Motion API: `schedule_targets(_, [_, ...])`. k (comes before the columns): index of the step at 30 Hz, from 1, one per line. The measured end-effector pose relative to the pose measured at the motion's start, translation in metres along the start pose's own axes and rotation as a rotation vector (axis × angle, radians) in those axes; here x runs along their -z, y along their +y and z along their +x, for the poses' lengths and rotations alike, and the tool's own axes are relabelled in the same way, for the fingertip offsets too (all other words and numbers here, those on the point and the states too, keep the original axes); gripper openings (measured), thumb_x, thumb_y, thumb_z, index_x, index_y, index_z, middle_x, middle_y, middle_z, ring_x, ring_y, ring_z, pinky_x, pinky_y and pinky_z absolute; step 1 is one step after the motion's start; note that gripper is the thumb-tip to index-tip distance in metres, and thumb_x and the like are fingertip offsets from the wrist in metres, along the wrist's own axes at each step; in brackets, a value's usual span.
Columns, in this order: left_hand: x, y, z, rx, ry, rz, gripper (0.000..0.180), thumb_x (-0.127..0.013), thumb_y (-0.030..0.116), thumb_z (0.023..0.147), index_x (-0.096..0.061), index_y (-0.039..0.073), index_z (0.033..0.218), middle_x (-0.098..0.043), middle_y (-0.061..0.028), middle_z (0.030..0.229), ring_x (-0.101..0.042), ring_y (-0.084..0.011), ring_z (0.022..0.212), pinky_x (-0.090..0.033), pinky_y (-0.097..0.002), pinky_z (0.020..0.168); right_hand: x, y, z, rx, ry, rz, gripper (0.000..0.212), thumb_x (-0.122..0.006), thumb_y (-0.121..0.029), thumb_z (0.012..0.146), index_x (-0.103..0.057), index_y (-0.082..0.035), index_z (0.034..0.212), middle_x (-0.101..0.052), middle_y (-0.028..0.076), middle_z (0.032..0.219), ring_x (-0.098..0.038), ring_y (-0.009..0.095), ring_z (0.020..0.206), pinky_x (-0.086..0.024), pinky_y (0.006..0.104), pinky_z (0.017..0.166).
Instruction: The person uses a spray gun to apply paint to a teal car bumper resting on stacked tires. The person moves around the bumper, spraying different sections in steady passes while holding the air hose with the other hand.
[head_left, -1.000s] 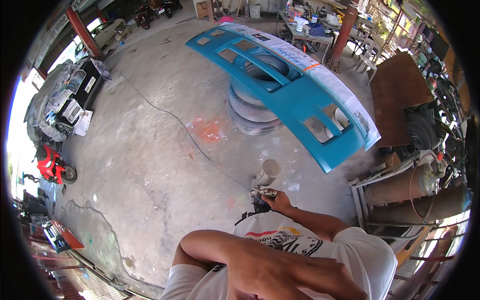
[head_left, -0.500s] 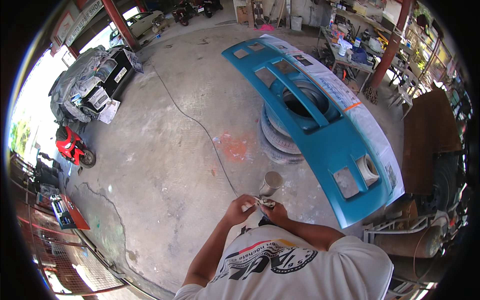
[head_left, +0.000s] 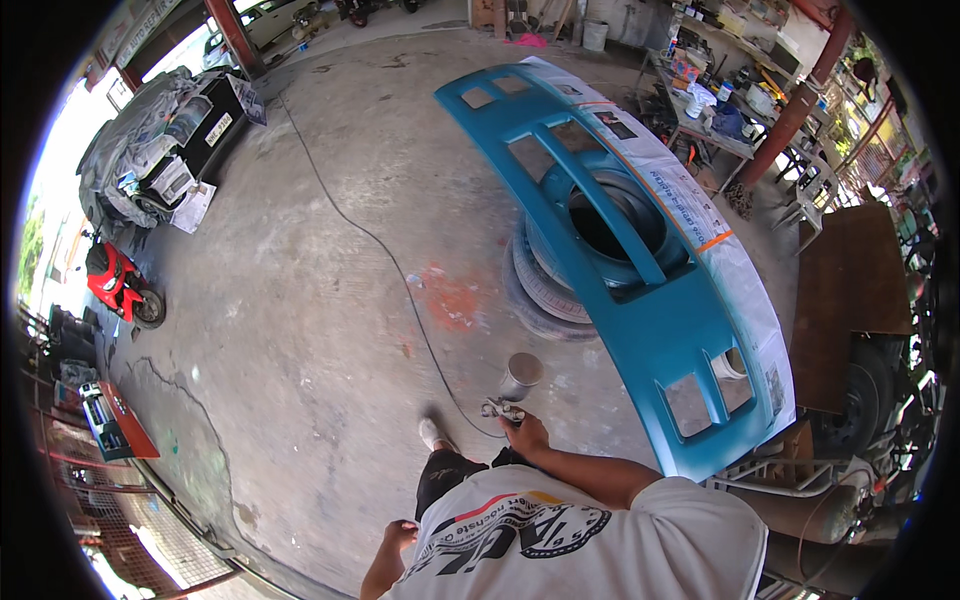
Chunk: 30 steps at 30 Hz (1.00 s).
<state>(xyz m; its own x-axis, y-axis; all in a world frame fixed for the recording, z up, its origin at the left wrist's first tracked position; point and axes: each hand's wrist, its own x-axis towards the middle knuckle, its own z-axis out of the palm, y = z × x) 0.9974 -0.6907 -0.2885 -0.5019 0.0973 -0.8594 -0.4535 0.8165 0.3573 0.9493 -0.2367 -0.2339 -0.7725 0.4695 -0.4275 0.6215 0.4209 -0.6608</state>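
My right hand (head_left: 527, 436) is wrapped round the handle of a spray gun (head_left: 503, 411). The gun's round metal cup (head_left: 522, 376) sticks up in front of it. To the right of the gun lies a teal car bumper (head_left: 606, 290), freshly glossy, across a stack of tires (head_left: 548, 290). Down by my left hip, beside the white shirt, hangs my left hand (head_left: 401, 533), its fingers loosely bent and apart, with nothing visible in them. A thin hose (head_left: 392, 255) runs over the floor toward the gun.
A printed white sheet (head_left: 680, 185) lies along the bumper's far edge. Left stand a covered car (head_left: 150, 150) and a red motorcycle (head_left: 120, 285). A cluttered workbench (head_left: 715, 130) and a red post (head_left: 775, 140) are at back right. A gas cylinder (head_left: 800, 510) lies at lower right.
My left hand has come off the spray gun and dropped to my left side. The right hand still holds the gun, slightly further left. A foot now shows ahead of me.
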Motion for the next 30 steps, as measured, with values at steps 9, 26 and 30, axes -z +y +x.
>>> schedule_targets(9, [0.118,0.257,0.158,-0.565,0.134,-0.122,0.028,-0.07,0.024,0.091,-0.073,0.008,0.113,-0.077,-0.0118,0.097,-0.075,-0.0243,0.087,-0.058,-0.0361,0.079,-0.043,-0.094,0.061,-0.09,0.012,-0.035,0.052,-0.064,-0.057,0.091,-0.067,-0.02,0.129,-0.073,0.019,0.11,-0.068,0.041,0.105,-0.055,0.0509,0.087])
schedule_targets(26, [0.283,0.343,0.229,-0.929,-0.381,0.346,0.034,-0.074,0.021,0.084,-0.072,0.006,0.113,-0.075,-0.0149,0.106,-0.073,-0.0274,0.097,-0.055,-0.0388,0.087,-0.118,-0.275,0.161,-0.11,0.259,0.019,0.047,-0.062,-0.055,0.094,-0.067,-0.02,0.123,-0.073,0.019,0.106,-0.068,0.043,0.1,-0.055,0.0533,0.083])
schedule_targets(30, [0.34,0.297,0.293,-0.63,-0.215,0.33,0.024,-0.073,0.029,0.089,-0.076,0.01,0.103,-0.077,-0.009,0.098,-0.073,-0.024,0.092,-0.057,-0.0359,0.083,-0.126,-0.291,0.208,-0.206,0.267,0.018,0.049,-0.063,-0.054,0.093,-0.068,-0.013,0.121,-0.073,0.021,0.105,-0.068,0.042,0.102,-0.055,0.0528,0.085])
